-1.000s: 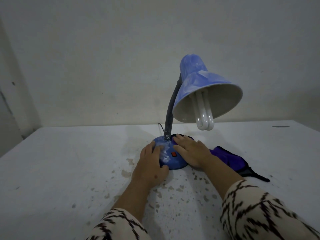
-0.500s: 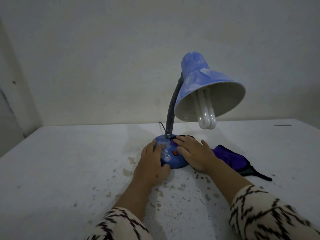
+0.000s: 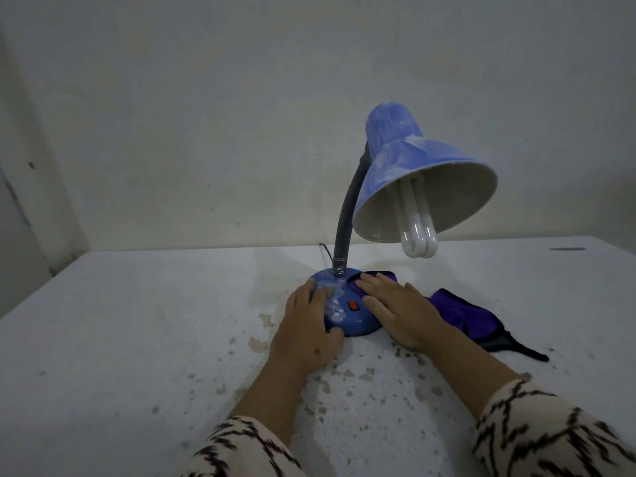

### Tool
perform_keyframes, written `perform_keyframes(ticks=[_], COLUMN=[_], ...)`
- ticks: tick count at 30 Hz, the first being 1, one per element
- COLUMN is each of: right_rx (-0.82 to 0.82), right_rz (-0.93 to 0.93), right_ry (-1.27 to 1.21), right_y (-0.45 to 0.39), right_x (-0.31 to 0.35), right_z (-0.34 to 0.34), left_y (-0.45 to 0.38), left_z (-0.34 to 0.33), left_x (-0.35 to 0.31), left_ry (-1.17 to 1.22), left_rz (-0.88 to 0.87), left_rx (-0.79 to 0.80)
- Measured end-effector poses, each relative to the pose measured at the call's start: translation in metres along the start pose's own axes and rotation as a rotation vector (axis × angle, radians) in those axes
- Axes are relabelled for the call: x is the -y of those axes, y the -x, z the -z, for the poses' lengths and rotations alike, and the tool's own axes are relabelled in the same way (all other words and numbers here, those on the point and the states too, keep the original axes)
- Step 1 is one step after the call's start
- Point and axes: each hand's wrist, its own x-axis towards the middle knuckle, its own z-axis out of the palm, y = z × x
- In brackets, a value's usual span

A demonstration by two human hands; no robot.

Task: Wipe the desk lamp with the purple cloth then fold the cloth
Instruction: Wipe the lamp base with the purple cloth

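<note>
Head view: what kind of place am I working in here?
Probably a bare room at home or a plain work corner, though it is hard to say. A white speckled table stands against a blank plastered wall, and on it are only a blue desk lamp and a purple cloth.

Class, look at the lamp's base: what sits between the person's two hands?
In the head view, between the left hand and right hand lies the blue lamp base with its red switch.
</note>
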Motion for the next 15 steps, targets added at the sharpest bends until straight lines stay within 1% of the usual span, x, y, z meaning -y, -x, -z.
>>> perform_keyframes(ticks=[3, 7, 15], right_rx=[-0.002, 0.079, 0.074], right_rz=[-0.046, -0.080, -0.083], right_ry=[0.007, -0.009, -0.327], right_y=[-0.012, -0.035, -0.037], right_x=[0.003, 0.007, 0.009], right_z=[0.001, 0.007, 0.007], left_y=[0.000, 0.000, 0.000], left_z=[0.000, 0.000, -0.001], left_x=[0.000, -0.001, 0.000], left_ry=[0.000, -0.001, 0.006], left_rz=[0.001, 0.005, 0.005], left_rx=[0.000, 0.012, 0.013])
